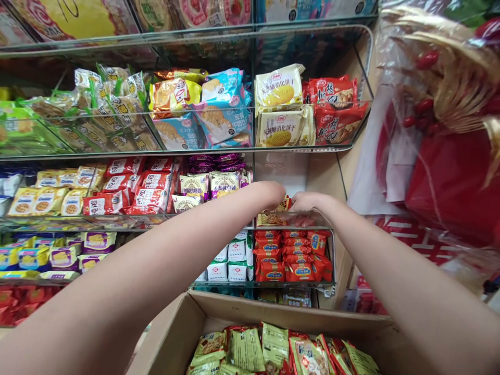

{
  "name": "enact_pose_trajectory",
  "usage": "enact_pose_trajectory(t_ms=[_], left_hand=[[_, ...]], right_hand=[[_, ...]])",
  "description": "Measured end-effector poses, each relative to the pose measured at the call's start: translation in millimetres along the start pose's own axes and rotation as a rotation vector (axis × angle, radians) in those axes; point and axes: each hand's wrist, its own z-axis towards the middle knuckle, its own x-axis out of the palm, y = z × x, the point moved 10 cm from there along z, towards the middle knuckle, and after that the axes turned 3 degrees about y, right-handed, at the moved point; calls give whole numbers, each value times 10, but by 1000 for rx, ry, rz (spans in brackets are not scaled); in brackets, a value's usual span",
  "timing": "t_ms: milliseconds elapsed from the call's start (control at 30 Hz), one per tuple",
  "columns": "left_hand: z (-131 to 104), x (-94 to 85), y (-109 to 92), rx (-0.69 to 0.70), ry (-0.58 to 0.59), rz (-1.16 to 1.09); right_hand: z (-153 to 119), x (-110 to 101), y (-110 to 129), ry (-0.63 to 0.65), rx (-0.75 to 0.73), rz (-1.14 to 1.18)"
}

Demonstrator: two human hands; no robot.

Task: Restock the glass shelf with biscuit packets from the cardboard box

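Both my arms reach forward into a clear acrylic bin (312, 225) on the middle shelf at the right. My left hand (273, 194) and my right hand (307, 202) meet over a red and yellow snack packet (282, 204) and grip it between them. A few flat packets (271, 219) lie at the bottom of that bin. Directly below me stands an open cardboard box (203, 323) holding several green and red snack packets (273, 349).
Clear shelf bins hold biscuit packets: cream and red ones (279, 91) above, purple ones (219, 179) to the left, red ones (292, 258) below. A red gift basket in cellophane (441, 120) hangs at the right.
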Motion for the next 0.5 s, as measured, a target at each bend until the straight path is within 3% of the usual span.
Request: enact_pose_trajectory(t_ms=[100,200,267,333,400,433,467,500], left_hand=[[-255,-190,-71,53,-105,65],[-779,-398,-304,220,-478,49],[-1232,-244,-537,417,-627,-40],[-1619,213,-798,620,-572,-128],[-1854,897,-973,667,-373,-176],[-1954,1267,-1038,670,-280,-184],[-2051,1614,-1085,670,-217,-196],[-2118,1941,-1092,637,-172,-205]], right_hand=[[20,-51,-8,-51,-20,16],[38,-136,-1,-118,-65,36],[8,-220,33,-174,-99,45],[-185,-463,191,-417,-240,45],[-728,-724,391,-862,-511,65],[-1086,-727,437,-1073,-665,74],[-1402,-619,439,-1208,-806,73],[-1625,-425,409,-1240,-919,55]])
